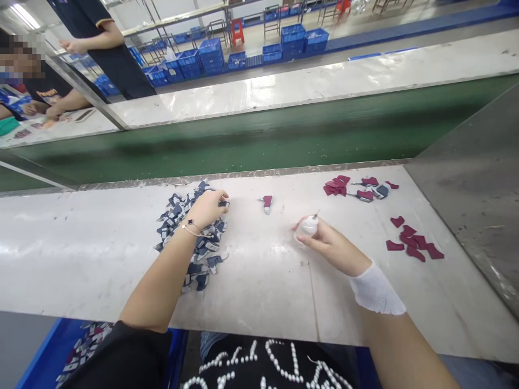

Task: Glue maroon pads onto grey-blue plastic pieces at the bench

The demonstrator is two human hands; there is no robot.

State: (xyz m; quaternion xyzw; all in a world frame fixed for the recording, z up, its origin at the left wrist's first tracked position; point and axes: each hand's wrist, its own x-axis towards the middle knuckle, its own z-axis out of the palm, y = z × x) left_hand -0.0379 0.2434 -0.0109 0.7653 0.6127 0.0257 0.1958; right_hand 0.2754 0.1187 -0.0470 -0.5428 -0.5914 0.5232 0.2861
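Observation:
My left hand (pixel 208 208) is closed on a small dark piece (pixel 223 203) at the right edge of a pile of navy and grey pieces (pixel 174 210). Fingers of my right hand (pixel 324 237) wrap round a small clear bottle with a thin tip (pixel 310 224), held above the white table (pixel 259 292). Between the hands, farther back, one maroon and white piece (pixel 267 202) lies alone. To the right are a stack of maroon pieces (pixel 335 186), a few maroon and navy pieces with grey parts (pixel 365 195), and loose maroon pieces (pixel 417 243) nearer the front.
A green board (pixel 259 135) runs behind the table, and a metal panel (pixel 478 189) stands at the right. Below the table's left front edge is a blue bin (pixel 44 351) with pieces. Two people are at the upper left, beyond the board.

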